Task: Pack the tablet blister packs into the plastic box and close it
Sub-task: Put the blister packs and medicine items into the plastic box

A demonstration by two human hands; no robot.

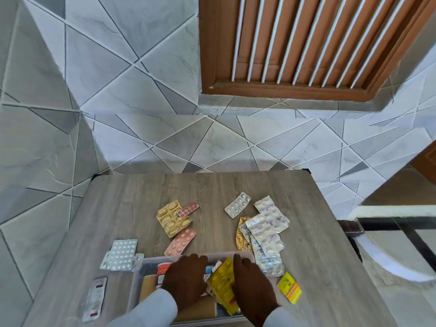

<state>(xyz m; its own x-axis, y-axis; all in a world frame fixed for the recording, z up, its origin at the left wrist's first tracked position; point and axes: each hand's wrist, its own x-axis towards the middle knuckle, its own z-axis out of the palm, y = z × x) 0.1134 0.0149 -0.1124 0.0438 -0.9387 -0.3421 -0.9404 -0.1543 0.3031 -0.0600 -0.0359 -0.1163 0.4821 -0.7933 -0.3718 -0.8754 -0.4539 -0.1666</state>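
A clear plastic box [151,260] sits at the table's near edge with no lid on it, holding several packs. My left hand [185,278] and my right hand [253,286] rest palm down inside it, on either side of a yellow pack [223,282]. Whether either hand grips anything is hidden. Loose blister packs lie on the table: a gold one [171,218], a small pink one [188,209], a peach one [180,241], a silver one [237,204], a heap of silver strips [267,228], and a white-tablet pack [121,254].
The wooden table [141,192] stands against a tiled wall. A white strip with red print [95,298] lies at the near left. A small yellow sachet [289,291] lies right of the box. A slatted wooden window is above, and a glass table stands at the right.
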